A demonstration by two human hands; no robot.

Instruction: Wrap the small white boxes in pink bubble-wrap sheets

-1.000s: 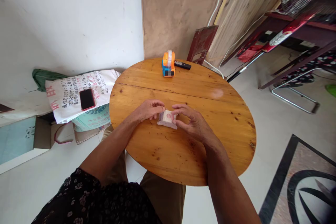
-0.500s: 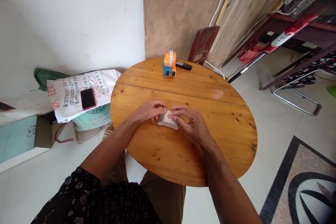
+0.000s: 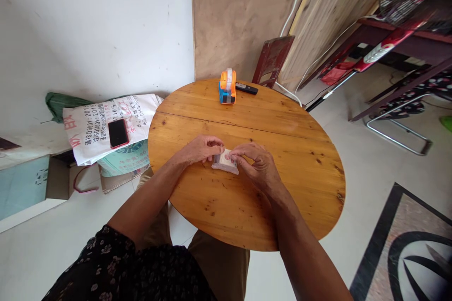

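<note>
A small white packet in clear plastic wrapping [image 3: 225,165] lies on the round wooden table [image 3: 289,188] between my hands. My left hand [image 3: 203,148] is closed at its upper left corner, the curled fingers and thumb gripping the edge. At the upper right, the fingertips and thumb of my right hand [image 3: 258,164] pinch the packet's edge. Reddish marks show on its pale top face. My fingers cover both upper corners, and the contents cannot be made out.
Toward the table's far edge stand an orange and blue tape dispenser [image 3: 228,89] and a black remote control [image 3: 247,88]. A phone [image 3: 118,132] rests on white printed sacks [image 3: 141,108] at the left. A wooden chair [image 3: 273,59] stands behind the table.
My right fingers have drawn together and shifted slightly to the right, uncovering more of the packet's top. My left hand and the packet have hardly moved.
</note>
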